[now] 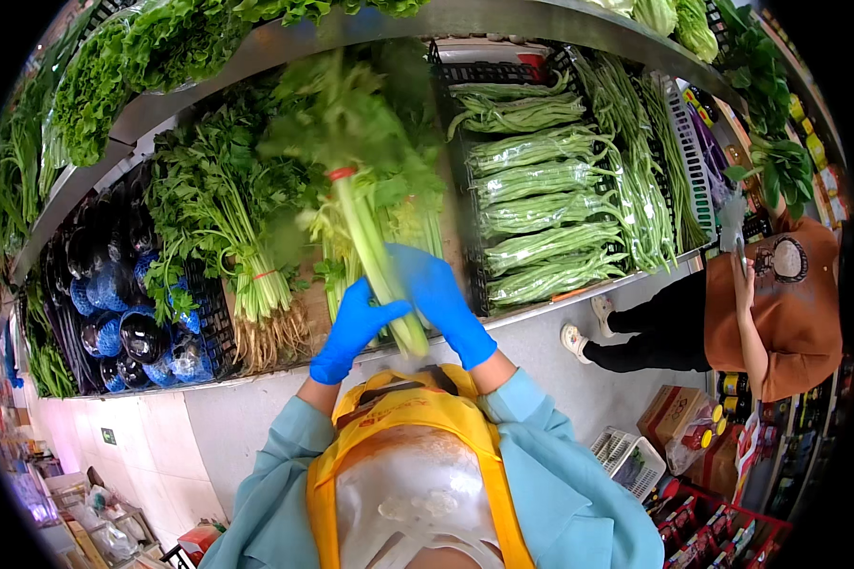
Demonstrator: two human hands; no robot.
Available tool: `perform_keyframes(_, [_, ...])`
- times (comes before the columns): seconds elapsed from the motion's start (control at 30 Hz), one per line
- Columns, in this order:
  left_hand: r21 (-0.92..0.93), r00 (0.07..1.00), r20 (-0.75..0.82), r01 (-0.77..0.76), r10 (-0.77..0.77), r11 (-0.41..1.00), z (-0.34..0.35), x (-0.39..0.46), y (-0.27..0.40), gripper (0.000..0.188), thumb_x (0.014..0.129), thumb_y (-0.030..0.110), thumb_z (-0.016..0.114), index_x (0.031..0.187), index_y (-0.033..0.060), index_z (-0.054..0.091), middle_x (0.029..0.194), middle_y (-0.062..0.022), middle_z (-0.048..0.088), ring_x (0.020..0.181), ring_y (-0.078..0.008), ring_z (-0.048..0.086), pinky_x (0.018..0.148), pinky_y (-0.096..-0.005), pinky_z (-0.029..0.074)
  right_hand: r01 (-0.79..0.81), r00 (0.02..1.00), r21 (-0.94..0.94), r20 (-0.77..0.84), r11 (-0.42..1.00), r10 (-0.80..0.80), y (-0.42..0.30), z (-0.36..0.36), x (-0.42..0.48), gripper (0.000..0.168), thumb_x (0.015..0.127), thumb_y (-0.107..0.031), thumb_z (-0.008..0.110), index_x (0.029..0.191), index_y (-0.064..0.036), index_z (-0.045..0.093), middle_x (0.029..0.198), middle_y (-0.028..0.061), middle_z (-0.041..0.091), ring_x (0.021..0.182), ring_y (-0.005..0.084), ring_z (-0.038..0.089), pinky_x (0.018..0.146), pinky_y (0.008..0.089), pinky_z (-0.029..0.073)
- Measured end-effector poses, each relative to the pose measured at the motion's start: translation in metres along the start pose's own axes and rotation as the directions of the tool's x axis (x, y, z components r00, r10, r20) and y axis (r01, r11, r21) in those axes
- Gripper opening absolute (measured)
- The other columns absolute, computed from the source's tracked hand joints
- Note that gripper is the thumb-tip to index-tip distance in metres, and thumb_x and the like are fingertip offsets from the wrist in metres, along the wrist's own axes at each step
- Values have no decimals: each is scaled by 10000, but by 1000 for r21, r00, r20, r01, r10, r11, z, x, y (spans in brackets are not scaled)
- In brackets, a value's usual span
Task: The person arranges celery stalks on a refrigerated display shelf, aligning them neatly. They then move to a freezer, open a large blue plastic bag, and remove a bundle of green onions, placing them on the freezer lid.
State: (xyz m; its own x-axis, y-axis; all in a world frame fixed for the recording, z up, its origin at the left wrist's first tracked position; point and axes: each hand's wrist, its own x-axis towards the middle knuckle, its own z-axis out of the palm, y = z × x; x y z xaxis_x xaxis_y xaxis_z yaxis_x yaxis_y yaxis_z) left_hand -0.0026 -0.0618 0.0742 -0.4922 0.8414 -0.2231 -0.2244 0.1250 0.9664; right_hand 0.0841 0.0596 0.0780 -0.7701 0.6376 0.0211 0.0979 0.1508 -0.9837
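A bunch of celery [366, 235], bound with a red band, is held over the front edge of the produce shelf, its leaves pointing away from me and partly blurred. My left hand [359, 320], in a blue glove, grips the stalks from the left near their base. My right hand [434, 291], gloved in blue too, closes on the stalks from the right and is slightly blurred. Behind the held bunch lies more celery [433, 227]. To the left, a rooted bunch of leafy green stalks [263, 284] with a red tie rests on the shelf.
Eggplants [146, 334], some in blue foam nets, fill the left side. Wrapped long green beans [541, 181] lie in a black crate on the right. A metal shelf edge [462, 21] curves above. A person [776, 306] in a brown top stands at the right, near cartons [672, 419].
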Motion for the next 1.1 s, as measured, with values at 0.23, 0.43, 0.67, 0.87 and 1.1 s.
perform_keyframes(0.23, [-142,975,-215,-82,50,987,-48,-6,-18,345,773,105,656,1073,-19,539,949,-104,623,861,-177,607,773,-299,485,-153,972,-790,-228,594,-53,103,20,26,688,647,-287,713,1169,55,423,991,212,526,882,370,538,729,418,472])
perform_keyframes(0.43, [-123,961,-276,-59,23,991,-64,-13,-17,319,774,80,652,1060,-18,549,946,-113,634,859,-180,617,762,-301,495,-201,962,-560,-266,804,56,93,9,36,642,647,-174,652,1202,30,401,1123,246,468,1029,393,469,862,432,414])
perform_keyframes(0.67, [-163,975,-221,-36,-1,986,-55,-7,-22,331,771,87,664,1066,-20,556,953,-109,633,855,-173,615,759,-296,499,-60,898,-639,-370,767,-238,88,-10,27,731,703,-247,676,1274,53,332,1208,320,397,1129,433,395,952,450,340])
perform_keyframes(0.87, [-67,994,-106,-12,5,998,-37,6,-15,376,760,139,691,1078,-18,564,957,-101,630,834,-159,598,734,-292,488,-115,992,-201,21,973,121,56,10,-3,559,813,-299,621,1258,-13,439,1186,203,511,1089,276,502,908,370,403])
perform_keyframes(1.1, [141,995,17,-99,97,985,-16,35,-15,278,787,117,631,1007,-46,582,883,-104,641,778,-153,604,683,-288,488,-132,991,217,13,967,132,79,44,-25,801,686,-352,752,1294,8,375,1183,181,522,1077,240,510,904,340,408])
